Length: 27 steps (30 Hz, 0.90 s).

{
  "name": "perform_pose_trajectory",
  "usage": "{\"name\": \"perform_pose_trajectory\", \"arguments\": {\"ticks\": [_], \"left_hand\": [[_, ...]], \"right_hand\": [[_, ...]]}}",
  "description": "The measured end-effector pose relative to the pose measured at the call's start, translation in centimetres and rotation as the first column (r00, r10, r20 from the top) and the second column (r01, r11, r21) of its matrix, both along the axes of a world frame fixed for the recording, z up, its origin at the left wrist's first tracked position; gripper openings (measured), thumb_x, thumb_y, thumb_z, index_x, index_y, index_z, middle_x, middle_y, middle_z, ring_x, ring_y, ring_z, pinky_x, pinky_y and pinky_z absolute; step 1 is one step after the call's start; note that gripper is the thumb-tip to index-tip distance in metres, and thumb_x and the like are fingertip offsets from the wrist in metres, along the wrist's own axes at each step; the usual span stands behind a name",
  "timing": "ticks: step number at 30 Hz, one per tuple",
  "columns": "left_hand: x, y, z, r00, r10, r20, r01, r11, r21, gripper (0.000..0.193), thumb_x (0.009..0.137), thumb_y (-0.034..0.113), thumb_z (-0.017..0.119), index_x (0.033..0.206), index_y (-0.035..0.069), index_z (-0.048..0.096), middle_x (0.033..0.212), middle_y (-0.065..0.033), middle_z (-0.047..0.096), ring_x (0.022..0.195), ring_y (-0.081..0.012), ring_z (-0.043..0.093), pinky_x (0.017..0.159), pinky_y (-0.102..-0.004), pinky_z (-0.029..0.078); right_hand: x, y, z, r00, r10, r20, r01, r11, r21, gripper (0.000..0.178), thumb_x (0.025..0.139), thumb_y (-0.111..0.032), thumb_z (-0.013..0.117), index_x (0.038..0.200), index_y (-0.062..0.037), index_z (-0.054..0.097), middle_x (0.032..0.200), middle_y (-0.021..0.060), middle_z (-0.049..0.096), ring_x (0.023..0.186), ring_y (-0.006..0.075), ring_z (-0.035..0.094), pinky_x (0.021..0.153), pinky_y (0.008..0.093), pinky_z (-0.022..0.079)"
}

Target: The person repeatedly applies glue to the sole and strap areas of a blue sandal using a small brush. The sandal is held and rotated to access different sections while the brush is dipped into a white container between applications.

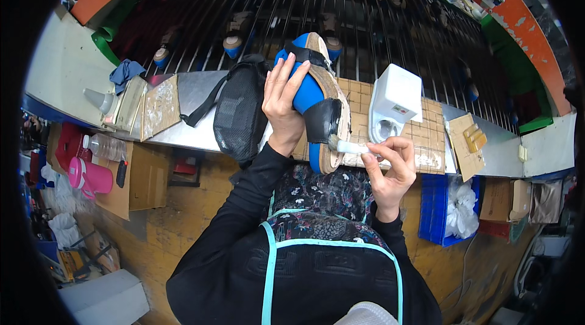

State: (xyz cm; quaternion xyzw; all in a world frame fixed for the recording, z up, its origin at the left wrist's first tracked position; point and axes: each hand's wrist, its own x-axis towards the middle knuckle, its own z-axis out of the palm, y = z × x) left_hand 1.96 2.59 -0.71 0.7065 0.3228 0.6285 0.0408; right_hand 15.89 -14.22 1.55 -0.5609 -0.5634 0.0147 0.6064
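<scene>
Closest in, right hand point(390, 163) pinches a white-handled brush point(348, 147) against the tan sole of a blue shoe form point(317, 102), which left hand point(281, 102) clasps above the tiled bench point(426, 130).

Showing a blue shoe form point(304, 90) with black straps, tan sole point(334, 90), white brush point(348, 147), pink bottle point(91, 176) at left, floral apron point(323, 203) edged turquoise.
</scene>
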Motion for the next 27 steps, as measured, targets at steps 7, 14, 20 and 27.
{"name": "perform_pose_trajectory", "arguments": {"ticks": [7, 14, 20, 27], "left_hand": [[0.1, -0.5, 0.1, 0.998, -0.018, -0.062, 0.011, 0.993, -0.121, 0.051, 0.071, 0.010, 0.074, 0.121, 0.017, 0.066, 0.129, -0.0114, 0.061, 0.122, -0.0360, 0.054, 0.106, -0.0530, 0.035], [-0.3, -0.6, -1.0, 0.991, 0.018, -0.131, -0.047, 0.973, -0.225, 0.057, 0.069, 0.007, 0.075, 0.123, 0.019, 0.064, 0.129, -0.0117, 0.060, 0.121, -0.0365, 0.054, 0.107, -0.0540, 0.033], [-0.8, -0.3, -1.9, 0.982, 0.055, -0.181, -0.092, 0.975, -0.204, 0.061, 0.066, 0.007, 0.077, 0.124, 0.021, 0.064, 0.130, -0.0116, 0.059, 0.123, -0.0357, 0.052, 0.108, -0.0541, 0.031], [-1.2, 0.1, -2.2, 0.974, 0.107, -0.198, -0.139, 0.978, -0.155, 0.060, 0.067, 0.009, 0.077, 0.124, 0.022, 0.065, 0.131, -0.0109, 0.059, 0.123, -0.0347, 0.053, 0.109, -0.0545, 0.028]], "right_hand": [[0.7, 1.5, 0.7, 0.987, -0.005, -0.164, 0.002, 1.000, -0.019, 0.016, 0.076, -0.003, 0.078, 0.090, 0.0013, 0.072, 0.089, 0.0039, 0.054, 0.075, 0.0106, 0.053, 0.062, 0.0218, 0.044], [0.2, 0.1, 0.7, 0.962, 0.097, -0.257, -0.125, 0.988, -0.093, 0.013, 0.077, -0.003, 0.077, 0.089, 0.0011, 0.073, 0.088, 0.0039, 0.054, 0.074, 0.0096, 0.053, 0.062, 0.0215, 0.043], [-0.3, 0.3, 0.6, 0.969, -0.005, -0.249, -0.039, 0.985, -0.170, 0.014, 0.077, -0.005, 0.077, 0.090, -0.0005, 0.074, 0.088, 0.0042, 0.054, 0.074, 0.0093, 0.051, 0.061, 0.0214, 0.043], [-0.7, 1.1, 0.7, 0.986, -0.097, -0.132, 0.078, 0.987, -0.141, 0.015, 0.077, -0.005, 0.078, 0.090, -0.0009, 0.073, 0.090, 0.0039, 0.054, 0.073, 0.0095, 0.052, 0.060, 0.0216, 0.043]]}}
